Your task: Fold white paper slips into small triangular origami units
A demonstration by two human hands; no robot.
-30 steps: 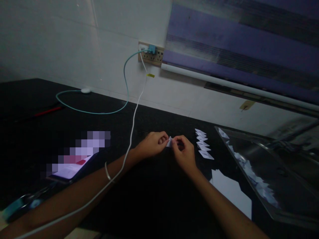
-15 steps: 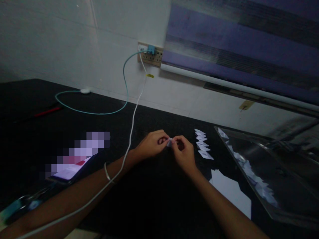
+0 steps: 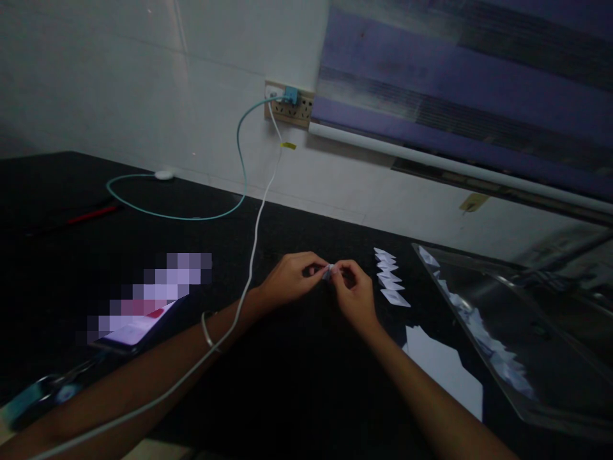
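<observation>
So, left hand [image 3: 292, 278] and right hand [image 3: 355, 295] meet over the desk [image 3: 287, 383], each grip pinched on one tiny paper [image 3: 328, 271]; folded pieces [image 3: 391, 278] at 3 o'clock, phone screen [image 3: 136, 327] unreadable.

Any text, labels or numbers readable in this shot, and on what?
No text can be read.
The phone screen: blurred out.
The yellow tag on the white cable: too small.
The paper piece pinched between left hand and right hand, and the folded papers beside them: no print visible.
</observation>
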